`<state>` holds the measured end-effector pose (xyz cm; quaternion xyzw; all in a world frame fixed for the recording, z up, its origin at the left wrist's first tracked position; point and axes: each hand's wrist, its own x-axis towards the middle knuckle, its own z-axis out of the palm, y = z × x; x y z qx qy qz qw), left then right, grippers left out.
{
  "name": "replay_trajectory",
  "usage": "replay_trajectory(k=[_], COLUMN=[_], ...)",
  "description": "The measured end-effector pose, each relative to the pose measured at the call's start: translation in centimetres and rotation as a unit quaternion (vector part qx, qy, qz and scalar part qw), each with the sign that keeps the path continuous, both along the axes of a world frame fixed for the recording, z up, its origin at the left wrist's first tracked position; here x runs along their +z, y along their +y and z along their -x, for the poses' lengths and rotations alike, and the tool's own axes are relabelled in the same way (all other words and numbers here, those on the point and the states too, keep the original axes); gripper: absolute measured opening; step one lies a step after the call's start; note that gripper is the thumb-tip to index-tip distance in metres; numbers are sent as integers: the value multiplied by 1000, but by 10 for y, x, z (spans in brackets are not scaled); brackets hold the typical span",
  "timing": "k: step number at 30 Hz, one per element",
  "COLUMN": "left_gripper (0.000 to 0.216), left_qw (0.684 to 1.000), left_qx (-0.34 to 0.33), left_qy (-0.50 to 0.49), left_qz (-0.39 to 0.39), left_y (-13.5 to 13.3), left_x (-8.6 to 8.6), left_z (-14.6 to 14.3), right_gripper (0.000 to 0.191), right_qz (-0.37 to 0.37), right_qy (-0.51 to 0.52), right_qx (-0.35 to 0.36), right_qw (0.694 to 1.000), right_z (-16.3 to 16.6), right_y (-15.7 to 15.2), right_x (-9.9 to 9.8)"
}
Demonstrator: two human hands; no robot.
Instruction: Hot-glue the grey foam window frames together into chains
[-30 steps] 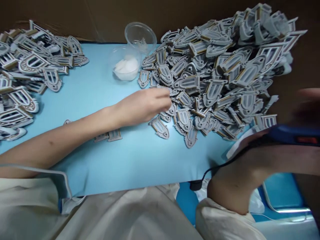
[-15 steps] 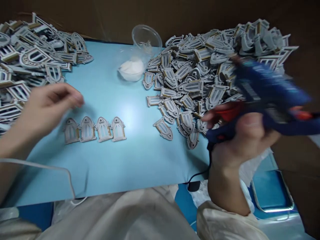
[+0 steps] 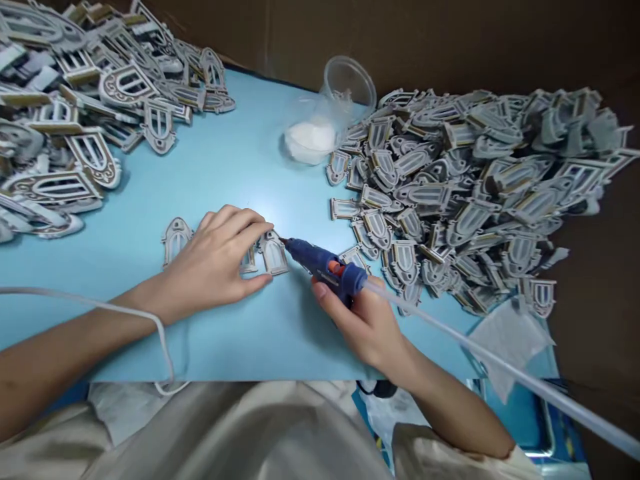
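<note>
My left hand [image 3: 215,257] lies over a row of flat arched window pieces on the blue mat [image 3: 200,160]. Its thumb and fingers sit either side of the rightmost grey and white arched piece [image 3: 273,253]. Another arched piece [image 3: 176,240] shows past my hand on the left, and the pieces between are mostly hidden. My right hand [image 3: 363,317] is shut around a blue hot glue gun [image 3: 320,260], whose thin nozzle tip is close to that rightmost piece.
Large heaps of arched pieces lie at the left [image 3: 85,113] and right [image 3: 450,193]. Between them stand a clear cup with white material [image 3: 310,141] and a clear bowl [image 3: 349,83]. A white cable [image 3: 500,360] and tissue [image 3: 510,340] lie right; a cardboard wall [image 3: 425,40] stands behind.
My left hand has moved from the right heap to the row and now lies on it. My right hand has brought the glue gun down beside the row, and the view has turned.
</note>
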<state>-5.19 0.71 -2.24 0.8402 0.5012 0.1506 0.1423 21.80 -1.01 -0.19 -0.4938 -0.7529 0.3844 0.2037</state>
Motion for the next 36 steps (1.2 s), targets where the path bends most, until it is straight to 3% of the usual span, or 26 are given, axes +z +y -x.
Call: replay_trajectory(k=[8, 17, 36], left_gripper=[59, 60, 60], left_qw=[998, 998, 998], left_qx=[46, 54, 61], left_qy=[8, 22, 8], left_qz=[-30, -30, -15], left_y=[-4, -3, -1], left_x=[-5, -6, -6], left_z=[-12, -13, -11], right_gripper=[30, 34, 32], right_qz=[-68, -95, -53], right_qy=[0, 10, -7], right_qx=[40, 52, 42], right_qw=[997, 994, 998], right_z=[5, 9, 12], right_y=[-3, 0, 0], right_x=[-9, -11, -9])
